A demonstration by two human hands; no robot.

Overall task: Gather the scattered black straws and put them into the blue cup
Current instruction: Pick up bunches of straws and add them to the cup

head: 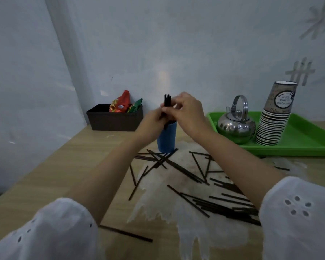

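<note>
A blue cup (167, 139) stands upright near the middle of the wooden table (68, 166). Above its mouth, my left hand (152, 122) and my right hand (187, 111) together grip a small bundle of black straws (167, 100), held upright with the tops sticking out over my fingers and the lower ends hidden behind my hands at the cup's rim. Several loose black straws (178, 168) lie scattered and crossed on the table in front of the cup. A denser pile (227, 209) lies under my right forearm, and one single straw (126, 233) lies near the front.
A green tray (308, 145) at the right holds a steel kettle (236, 126) and a stack of paper cups (276, 117). A dark brown box (114, 119) with snack packets stands at the back left against the wall. A pale, worn patch (176, 209) covers part of the tabletop.
</note>
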